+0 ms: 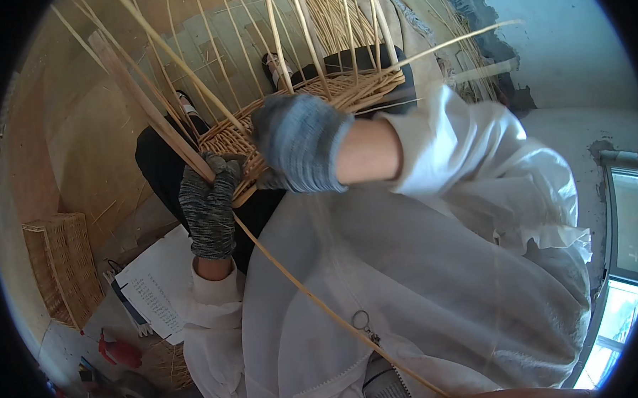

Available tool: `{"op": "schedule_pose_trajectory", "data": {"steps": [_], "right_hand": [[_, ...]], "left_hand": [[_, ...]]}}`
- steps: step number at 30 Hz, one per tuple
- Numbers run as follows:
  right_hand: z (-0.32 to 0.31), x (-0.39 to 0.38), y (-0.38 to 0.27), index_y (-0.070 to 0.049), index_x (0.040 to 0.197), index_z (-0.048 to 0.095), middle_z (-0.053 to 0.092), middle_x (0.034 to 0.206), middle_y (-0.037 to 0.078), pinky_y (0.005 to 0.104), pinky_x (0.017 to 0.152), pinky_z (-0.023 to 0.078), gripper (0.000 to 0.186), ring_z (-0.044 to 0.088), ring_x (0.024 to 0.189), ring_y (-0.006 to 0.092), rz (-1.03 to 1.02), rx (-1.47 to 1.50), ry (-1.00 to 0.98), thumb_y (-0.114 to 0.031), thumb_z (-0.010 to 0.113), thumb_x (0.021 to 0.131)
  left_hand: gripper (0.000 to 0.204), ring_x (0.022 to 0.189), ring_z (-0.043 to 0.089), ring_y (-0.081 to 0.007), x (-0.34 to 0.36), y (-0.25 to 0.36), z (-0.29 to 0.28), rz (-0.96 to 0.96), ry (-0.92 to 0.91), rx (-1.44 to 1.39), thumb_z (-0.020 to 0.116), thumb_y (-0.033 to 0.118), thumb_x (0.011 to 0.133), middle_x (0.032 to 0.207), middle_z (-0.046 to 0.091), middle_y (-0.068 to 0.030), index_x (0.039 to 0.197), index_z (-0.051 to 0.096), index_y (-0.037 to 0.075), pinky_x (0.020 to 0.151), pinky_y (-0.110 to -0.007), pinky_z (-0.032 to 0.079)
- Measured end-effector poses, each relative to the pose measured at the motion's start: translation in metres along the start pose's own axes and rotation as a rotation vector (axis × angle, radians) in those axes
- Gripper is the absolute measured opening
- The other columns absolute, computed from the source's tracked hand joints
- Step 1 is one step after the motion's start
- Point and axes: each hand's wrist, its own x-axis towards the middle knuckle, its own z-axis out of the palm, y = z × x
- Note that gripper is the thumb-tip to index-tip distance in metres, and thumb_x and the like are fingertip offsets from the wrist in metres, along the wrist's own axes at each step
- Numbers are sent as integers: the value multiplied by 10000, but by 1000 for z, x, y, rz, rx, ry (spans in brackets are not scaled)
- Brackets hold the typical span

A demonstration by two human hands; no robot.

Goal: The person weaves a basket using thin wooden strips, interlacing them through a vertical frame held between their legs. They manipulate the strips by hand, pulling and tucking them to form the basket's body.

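A half-woven wicker basket (220, 141) rests across my lap, with several pale rods (306, 39) standing up from its weave. My left hand (211, 200), in a grey knitted glove, is closed round the basket's near left corner, at the lower end of a flat wooden slat (140, 100). Over the near edge of the weave is my right hand (299, 141), also gloved and blurred by motion. Its fingers look curled, but what they hold is hidden. One long willow rod (305, 288) runs from beside my left hand across my white jacket toward the lower right.
A finished-looking wicker basket (66, 267) stands on the floor at left. Near it lie a sheet of paper with writing (156, 291) and a red object (121, 352). Bundled willow rods (332, 17) lie beyond my lap. A window (613, 321) is at lower right.
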Motion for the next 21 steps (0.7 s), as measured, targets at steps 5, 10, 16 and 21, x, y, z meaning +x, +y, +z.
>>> {"op": "schedule_pose_trajectory", "data": {"steps": [5, 10, 16, 21], "right_hand": [[56, -5, 5, 3, 927, 619, 594, 856, 109, 371, 669, 466, 474, 559, 788, 262, -143, -58, 524, -420, 654, 717], [105, 6, 23, -69, 897, 617, 577, 850, 52, 377, 592, 414, 462, 538, 715, 224, -132, 3, 758, -474, 637, 675], [106, 2, 18, -97, 886, 644, 595, 937, 36, 369, 606, 409, 420, 543, 768, 214, -137, -40, 969, -451, 646, 660], [106, 1, 21, -91, 895, 647, 595, 897, 39, 370, 610, 417, 454, 550, 764, 211, -148, 2, 880, -452, 681, 622]], "left_hand": [[94, 800, 574, -124, 0, -12, -6, -32, 8, -50, 555, 90, 864, 875, 603, -89, 911, 536, 11, 730, -238, 473], [147, 790, 594, -148, 8, -18, -24, 0, -194, 37, 574, 103, 867, 850, 604, -76, 967, 533, 4, 739, -253, 492], [537, 1071, 481, -209, 47, -32, -84, 68, -879, -28, 728, 274, 750, 1137, 500, -89, 1140, 461, 20, 959, -334, 365], [582, 1162, 463, -221, 50, -12, -73, -121, -976, -50, 816, 148, 625, 1148, 518, -82, 1077, 454, 83, 983, -350, 360]]}}
